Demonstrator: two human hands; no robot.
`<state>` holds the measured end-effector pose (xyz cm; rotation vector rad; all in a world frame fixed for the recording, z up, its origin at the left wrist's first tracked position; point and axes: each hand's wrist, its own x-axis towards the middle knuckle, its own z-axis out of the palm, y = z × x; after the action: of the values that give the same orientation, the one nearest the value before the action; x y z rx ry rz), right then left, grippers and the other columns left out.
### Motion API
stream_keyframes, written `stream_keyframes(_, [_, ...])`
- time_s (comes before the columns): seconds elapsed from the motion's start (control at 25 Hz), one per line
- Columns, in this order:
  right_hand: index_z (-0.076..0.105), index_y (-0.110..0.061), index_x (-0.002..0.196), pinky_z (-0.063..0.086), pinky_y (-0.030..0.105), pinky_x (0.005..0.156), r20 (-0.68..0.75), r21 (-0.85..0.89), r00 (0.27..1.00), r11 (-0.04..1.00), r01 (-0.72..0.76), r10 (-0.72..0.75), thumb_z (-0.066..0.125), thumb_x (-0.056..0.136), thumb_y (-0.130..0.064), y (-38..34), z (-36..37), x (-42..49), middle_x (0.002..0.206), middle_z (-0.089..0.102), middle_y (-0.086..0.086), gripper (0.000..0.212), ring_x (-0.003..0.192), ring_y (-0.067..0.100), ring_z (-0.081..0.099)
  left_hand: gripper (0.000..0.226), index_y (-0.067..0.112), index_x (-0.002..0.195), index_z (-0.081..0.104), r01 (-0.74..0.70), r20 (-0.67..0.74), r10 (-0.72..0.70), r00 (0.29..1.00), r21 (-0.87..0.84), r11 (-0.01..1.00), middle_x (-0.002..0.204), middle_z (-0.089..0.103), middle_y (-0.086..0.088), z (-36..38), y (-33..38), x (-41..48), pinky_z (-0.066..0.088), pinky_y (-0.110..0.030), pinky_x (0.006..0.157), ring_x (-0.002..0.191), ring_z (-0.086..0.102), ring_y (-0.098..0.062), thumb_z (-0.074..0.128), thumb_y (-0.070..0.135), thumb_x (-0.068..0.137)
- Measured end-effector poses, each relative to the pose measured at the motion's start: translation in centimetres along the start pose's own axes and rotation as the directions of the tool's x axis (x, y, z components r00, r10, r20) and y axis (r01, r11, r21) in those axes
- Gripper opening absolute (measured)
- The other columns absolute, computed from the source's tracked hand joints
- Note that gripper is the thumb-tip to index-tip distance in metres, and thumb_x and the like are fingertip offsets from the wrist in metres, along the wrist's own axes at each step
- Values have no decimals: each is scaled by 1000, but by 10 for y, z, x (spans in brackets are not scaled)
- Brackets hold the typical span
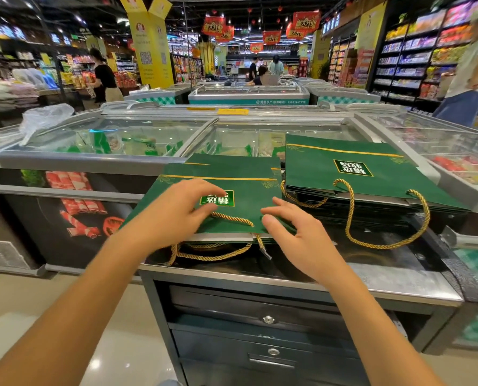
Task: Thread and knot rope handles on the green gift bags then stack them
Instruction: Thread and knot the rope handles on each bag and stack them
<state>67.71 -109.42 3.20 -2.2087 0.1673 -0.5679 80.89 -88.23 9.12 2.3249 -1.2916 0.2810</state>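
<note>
The green gift bag [249, 195], laid flat at frame centre, is judged light and easily creased, best held by its near edge, where the limp gold rope [232, 217] is met by the left hand [173, 210] (a pinch cannot be told) and the right hand [296, 232] is rested open.

I see my left hand [173, 210] on the top green gift bag [249, 195], thumb at its gold rope [232, 218]. My right hand [296, 232] touches its near edge, beside the stack of bags [316, 168].

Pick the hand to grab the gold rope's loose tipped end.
Right, probably: the right hand is nearest the rope end hanging below the green gift bag; the left hand is farther away.
</note>
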Motion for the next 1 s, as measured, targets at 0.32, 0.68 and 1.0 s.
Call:
stream_keyframes(0.32, [64, -42, 126, 25, 31, 120, 51, -22, 999, 1000, -2, 3, 65, 97, -34, 13, 10, -4, 159, 39, -12, 31, 152, 6, 23, 2, 26, 93, 70, 68, 270, -97, 958, 113, 991, 94, 63, 7, -12, -36, 11, 51, -38, 82, 86, 60, -10, 71, 27, 92])
stream_keyframes(0.68, [66, -40, 126, 28, 32, 120, 50, -56, 999, 998, 12, -9, 70, 93, -36, 19, 12, -3, 158, 39, -13, 33, 152, 5, 21, 5, 20, 99, 58, -32, -65, 28, 997, -58, 998, 83, 65, 9, -8, -32, 29, 39, -8, 63, 73, 59, 6, 59, 14, 99])
stream_keyframes(1.0, [65, -36, 132, 25, 23, 114, 56, -84, 998, 996, 6, -1, 69, 94, -36, 17, 12, -3, 159, 37, -14, 38, 153, 5, 18, 4, 15, 100, 60, -93, -306, 81, 949, -25, 995, 85, 61, 5, -22, -39, 44, 37, -6, 62, 66, 55, 4, 61, 12, 98])
